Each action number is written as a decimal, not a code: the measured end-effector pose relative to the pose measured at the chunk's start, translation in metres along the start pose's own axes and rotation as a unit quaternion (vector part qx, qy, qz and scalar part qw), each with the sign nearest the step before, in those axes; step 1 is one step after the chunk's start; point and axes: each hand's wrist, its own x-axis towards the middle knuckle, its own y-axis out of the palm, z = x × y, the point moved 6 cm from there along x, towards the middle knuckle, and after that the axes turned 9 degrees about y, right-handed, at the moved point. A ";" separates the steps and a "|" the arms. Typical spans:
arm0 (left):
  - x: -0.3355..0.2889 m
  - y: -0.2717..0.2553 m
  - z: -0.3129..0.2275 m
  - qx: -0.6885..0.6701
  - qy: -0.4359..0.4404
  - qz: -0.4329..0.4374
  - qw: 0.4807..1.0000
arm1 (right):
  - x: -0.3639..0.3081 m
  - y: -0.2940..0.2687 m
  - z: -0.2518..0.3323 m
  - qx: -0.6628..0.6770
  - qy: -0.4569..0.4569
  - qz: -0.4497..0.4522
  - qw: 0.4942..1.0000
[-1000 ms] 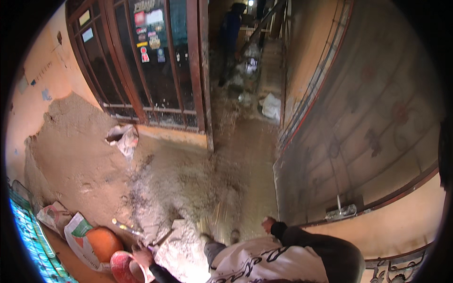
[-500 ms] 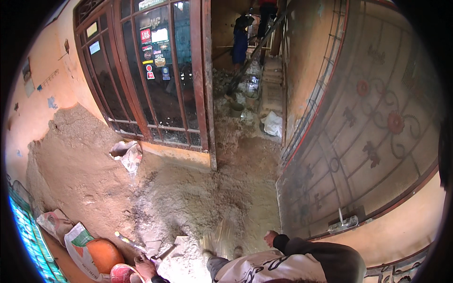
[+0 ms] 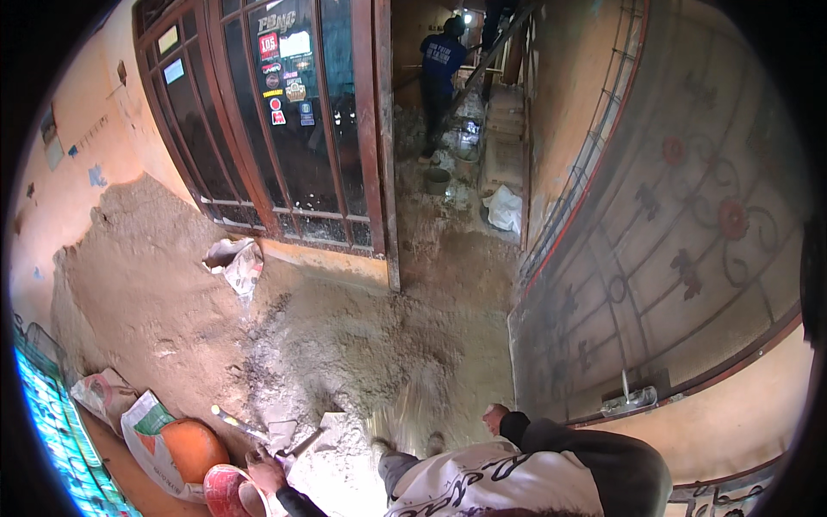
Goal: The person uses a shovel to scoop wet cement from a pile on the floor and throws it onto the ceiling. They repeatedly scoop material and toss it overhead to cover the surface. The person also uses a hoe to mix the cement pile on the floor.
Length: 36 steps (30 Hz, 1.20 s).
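At the lower edge, my left hand is beside a tilted red bucket. Its fingers are too small and blurred to show a grip on the rim. Just beyond that hand lie a tool with a yellow-tipped handle and a flat metal blade, close to pale wet mortar. My right hand hangs over the wet floor with its fingers curled and nothing visible in them. My feet stand in the wet grey mix.
A sand heap leans against the left wall, with an opened sack on it. An orange rounded object rests by sacks. A plastering trowel sits on the right ledge. Another person stands down the passage near a bucket.
The view has tilted slightly downward. In the passage, the person in blue has shifted, and their back and legs now show. My hands keep nearly the same place relative to my body.
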 end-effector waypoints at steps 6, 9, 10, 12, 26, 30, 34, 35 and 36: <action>0.000 0.012 0.005 0.043 -0.034 0.028 0.998 | -0.020 -0.003 -0.004 0.353 0.182 0.263 0.879; -0.006 0.017 -0.010 0.048 -0.015 0.004 0.999 | -0.020 -0.033 -0.001 0.036 0.023 -0.049 0.998; -0.006 0.020 -0.010 0.050 -0.010 0.002 0.999 | -0.022 -0.035 -0.002 0.059 0.034 -0.043 0.997; -0.006 0.014 -0.012 0.044 -0.017 0.008 0.999 | -0.028 -0.031 -0.002 0.104 0.059 -0.021 0.993; -0.004 0.027 -0.004 0.010 -0.058 0.063 0.996 | 0.003 -0.017 -0.030 0.349 0.193 0.267 0.878; -0.005 0.017 -0.010 0.012 -0.059 0.057 0.997 | 0.005 -0.006 -0.033 0.360 0.220 0.290 0.859; -0.009 0.025 -0.013 0.000 -0.045 0.038 0.998 | 0.019 -0.022 -0.047 0.319 0.184 0.301 0.880; -0.011 0.031 -0.008 -0.006 -0.038 0.034 0.999 | 0.025 -0.028 -0.056 0.266 0.148 0.269 0.914; -0.011 0.024 -0.010 0.007 -0.042 0.043 0.998 | 0.028 -0.025 -0.054 0.228 0.123 0.244 0.935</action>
